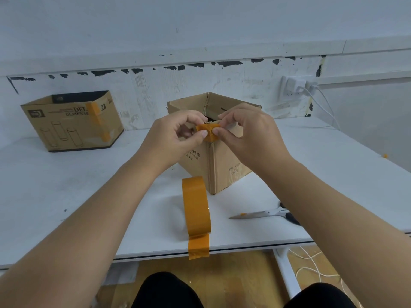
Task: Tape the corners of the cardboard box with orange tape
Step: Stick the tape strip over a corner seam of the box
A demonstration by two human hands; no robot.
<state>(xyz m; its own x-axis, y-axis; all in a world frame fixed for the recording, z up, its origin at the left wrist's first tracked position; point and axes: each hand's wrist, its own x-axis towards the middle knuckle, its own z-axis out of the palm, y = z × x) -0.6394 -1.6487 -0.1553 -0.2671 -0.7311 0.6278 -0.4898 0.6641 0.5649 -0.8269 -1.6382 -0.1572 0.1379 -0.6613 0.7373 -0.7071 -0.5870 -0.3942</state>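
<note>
An open brown cardboard box (224, 165) stands on the white table, one corner turned towards me. A short piece of orange tape (208, 131) is folded over the top of that near corner. My left hand (178, 138) pinches the tape's left side with thumb and fingers. My right hand (249, 134) pinches its right side against the box wall. The orange tape roll (196, 205) stands on edge in front of the box, its loose end (198, 245) hanging over the table's front edge.
Scissors (262, 214) lie on the table to the right of the roll, partly under my right forearm. A second cardboard box (71, 123) with an orange tape strip stands at the back left. A wall socket with white cables (298, 85) sits at the back right.
</note>
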